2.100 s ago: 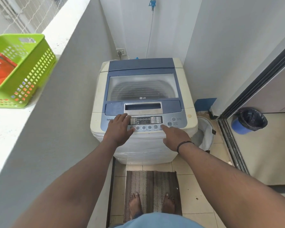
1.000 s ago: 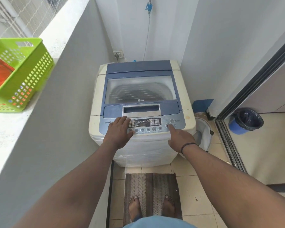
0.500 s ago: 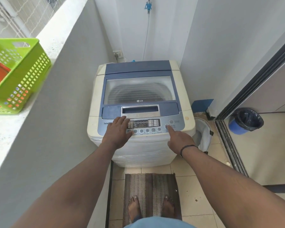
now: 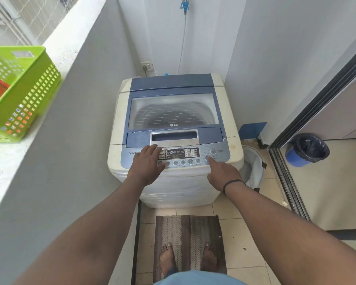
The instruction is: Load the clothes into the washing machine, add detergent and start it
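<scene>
Washing machine [image 4: 174, 128] directly ahead of both hands, lid closed. Left hand [image 4: 147, 166] flat on the control panel [image 4: 201, 156], fingers straight and relaxed, gripping nothing. Right hand [image 4: 221, 174] just right of it, other fingers curled, index fingertip pressing the start button [image 4: 208, 156].

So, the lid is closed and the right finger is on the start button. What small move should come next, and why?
Probably lift the right hand off the start button and watch the display. The washing machine lid is shut and the display shows digits, so starting seems the only step left. The left hand rests flat on the panel.
</scene>
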